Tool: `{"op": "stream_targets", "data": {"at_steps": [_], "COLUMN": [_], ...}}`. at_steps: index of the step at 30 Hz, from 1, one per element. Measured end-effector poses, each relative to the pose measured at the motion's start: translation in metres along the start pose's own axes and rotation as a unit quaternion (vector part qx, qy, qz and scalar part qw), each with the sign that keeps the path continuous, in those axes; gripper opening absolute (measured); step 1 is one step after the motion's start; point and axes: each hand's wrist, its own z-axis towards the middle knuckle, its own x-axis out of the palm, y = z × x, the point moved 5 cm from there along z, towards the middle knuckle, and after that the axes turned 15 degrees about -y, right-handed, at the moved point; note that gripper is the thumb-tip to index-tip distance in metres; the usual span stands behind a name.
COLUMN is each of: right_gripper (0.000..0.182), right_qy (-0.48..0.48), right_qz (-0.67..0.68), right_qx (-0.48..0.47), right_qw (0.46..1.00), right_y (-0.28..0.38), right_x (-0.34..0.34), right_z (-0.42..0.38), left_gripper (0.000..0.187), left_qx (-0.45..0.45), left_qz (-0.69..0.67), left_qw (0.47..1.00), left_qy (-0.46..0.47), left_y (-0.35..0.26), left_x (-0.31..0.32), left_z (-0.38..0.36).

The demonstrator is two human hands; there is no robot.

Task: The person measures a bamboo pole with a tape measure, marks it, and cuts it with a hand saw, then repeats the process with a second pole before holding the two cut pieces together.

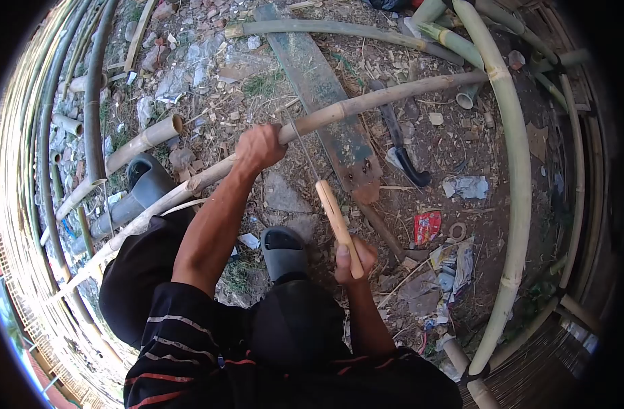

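A long bamboo pole [387,97] runs across the view from lower left to upper right. My left hand [259,146] is wrapped around it near the middle. My right hand [356,260] grips the light wooden handle of a handsaw [334,213]. The saw's thin blade reaches up to the pole just right of my left hand, its far end crossing the pole there. Beneath the pole lies a worn board [319,82]. A machete [398,140] with a black handle rests on the ground to the right of the board.
A thick bamboo pole [516,170] curves down the right side. More bamboo poles [94,88] stand at the left, with a cut bamboo piece [145,141] near my sandal [285,251]. Litter, including a red wrapper [427,227], and wood chips cover the ground.
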Motion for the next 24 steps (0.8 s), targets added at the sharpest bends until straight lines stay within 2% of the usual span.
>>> {"op": "stream_targets", "data": {"at_steps": [2,4,6,8,10,11,13,15,17,19,21,22,24], "right_gripper": [0.025,0.024,0.027,0.032,0.042,0.042,0.037,0.028,0.026,0.026,0.026,0.031,0.036], "right_qy": [0.015,0.02,0.01,-0.025,-0.025,-0.028,-0.023,0.0,-0.002,0.001,0.008,0.008,0.007], "right_qz": [0.015,0.039,0.02,0.035,0.008,0.006,-0.01,0.024,0.026,0.02,0.021,0.004,0.005], "right_qx": [0.024,0.047,0.047,-0.003,0.031,0.039,-0.014,0.031,0.029,0.019,0.014,-0.013,0.013], "right_qw": [0.999,0.998,0.999,0.999,0.999,0.999,1.0,0.999,0.999,1.0,1.0,1.0,1.0], "right_y": [-0.001,0.001,0.0,0.005,0.015,0.012,0.002,0.001,0.013,0.01,-0.01,0.006,0.004], "right_x": [0.056,0.069,0.042,-0.016,-0.05,-0.046,-0.01,0.056,0.086,0.059,0.006,-0.023,-0.044], "right_z": [0.055,0.063,0.034,-0.016,-0.04,-0.046,-0.01,0.047,0.076,0.051,-0.009,-0.026,-0.048], "left_gripper": [0.028,0.03,0.03,0.03,0.03,0.03,0.03,0.03,0.03,0.029,0.026,0.026,0.029], "left_qx": [0.008,0.017,0.024,0.006,-0.005,-0.005,0.018,0.009,-0.019,-0.011,-0.004,-0.005,0.008], "left_qz": [0.003,0.008,0.005,-0.002,-0.011,-0.003,-0.002,0.009,0.005,0.0,-0.024,-0.032,-0.02], "left_qw": [1.0,1.0,1.0,0.999,0.999,0.999,1.0,1.0,1.0,0.999,0.999,0.999,1.0], "left_qy": [-0.018,-0.005,0.005,0.041,0.037,0.034,0.017,0.005,0.02,0.031,0.029,0.027,0.001], "left_y": [0.004,0.002,0.003,0.003,0.001,-0.001,-0.011,-0.013,-0.008,-0.001,0.004,0.004,0.006], "left_x": [0.008,0.002,0.001,0.0,0.005,0.007,0.004,0.001,-0.006,0.004,0.003,0.009,0.018], "left_z": [-0.003,-0.002,-0.008,-0.002,-0.003,-0.009,-0.013,-0.015,-0.014,-0.017,-0.011,-0.011,-0.012]}}
